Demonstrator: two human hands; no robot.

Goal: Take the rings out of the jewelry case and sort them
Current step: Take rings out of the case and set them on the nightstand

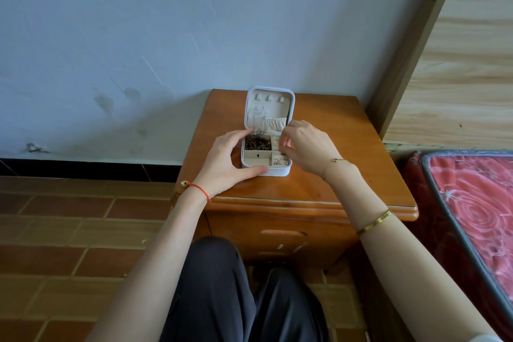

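Note:
A small white jewelry case (277, 172) stands open on a wooden nightstand (319, 186), its lid (288, 100) upright against the wall. Dark beads (257, 142) fill the upper left compartment. Small silver rings (277, 161) sit in the padded slots on the right side. My left hand (224, 161) holds the case's left side, with the thumb along the front edge and the fingers at the hinge. My right hand (304, 144) hovers over the ring slots, its fingertips curled down into them. Whether they pinch a ring is hidden.
The nightstand stands against a pale blue wall, with drawers (283, 236) below its top. A bed with a red patterned mattress (477, 203) and a wooden headboard (472, 64) lies to the right. Brown floor tiles (69, 230) lie to the left, and my knees (222, 286) are in front.

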